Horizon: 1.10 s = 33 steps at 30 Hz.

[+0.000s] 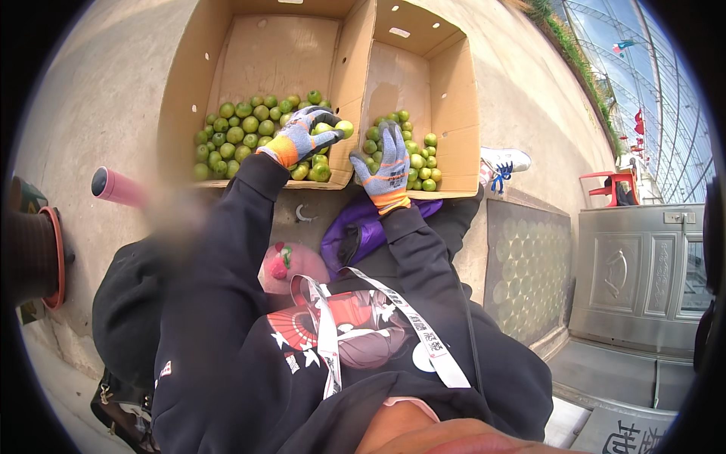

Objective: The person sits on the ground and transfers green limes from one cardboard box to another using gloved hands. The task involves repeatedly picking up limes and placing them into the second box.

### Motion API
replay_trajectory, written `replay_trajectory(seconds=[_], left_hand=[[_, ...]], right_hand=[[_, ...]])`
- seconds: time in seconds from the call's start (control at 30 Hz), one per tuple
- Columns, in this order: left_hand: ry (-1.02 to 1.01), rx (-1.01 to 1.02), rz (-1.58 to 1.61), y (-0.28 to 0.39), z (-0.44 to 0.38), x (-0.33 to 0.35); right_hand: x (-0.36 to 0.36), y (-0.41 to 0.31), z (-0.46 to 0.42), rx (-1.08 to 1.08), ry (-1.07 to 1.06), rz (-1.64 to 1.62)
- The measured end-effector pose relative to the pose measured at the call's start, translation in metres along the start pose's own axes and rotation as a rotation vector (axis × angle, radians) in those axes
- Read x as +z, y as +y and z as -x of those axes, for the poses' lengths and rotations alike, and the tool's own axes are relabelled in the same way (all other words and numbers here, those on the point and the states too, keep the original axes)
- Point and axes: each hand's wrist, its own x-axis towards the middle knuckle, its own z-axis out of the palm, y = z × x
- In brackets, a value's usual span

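My left hand (300, 135), in a blue-grey knit glove with an orange cuff and dark palm, is over the larger cardboard box (281, 48). Between its thumb and fingers are green round fruits (343, 129), tomato-like, at least two of them. More green fruits (234, 135) lie in that box below and left of the hand. My right hand (388, 164), gloved alike, reaches into the narrower cardboard box (451, 85). Its fingers extend over green fruits (417, 161), thumb spread to the left. What lies under its palm is hidden.
A pink bottle (122, 187) stands left of the boxes. A purple bag-like cloth (346, 227) and a pink item (292, 264) lie near my lap. To the right are a white shoe (506, 160), a floor mat (524, 267), a red stool (615, 184) and a metal cabinet (632, 272).
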Motion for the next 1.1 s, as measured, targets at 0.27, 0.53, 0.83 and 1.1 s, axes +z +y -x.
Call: replay_trajectory(seconds=[0.27,0.53,0.83,1.1], left_hand=[[-0.025,0.254,-0.365,0.025,0.003,0.033],[-0.261,-0.356,-0.829,-0.026,-0.029,0.000],[-0.518,-0.496,-1.000,-0.055,-0.016,0.013],[-0.470,-0.510,-1.049,-0.088,-0.007,0.007]], right_hand=[[0.002,0.009,0.004,-0.038,-0.170,-0.046],[-0.002,0.023,0.001,0.340,0.009,0.351],[0.000,0.018,0.005,0.286,-0.058,0.305],[0.004,0.019,0.004,0.282,-0.066,0.271]])
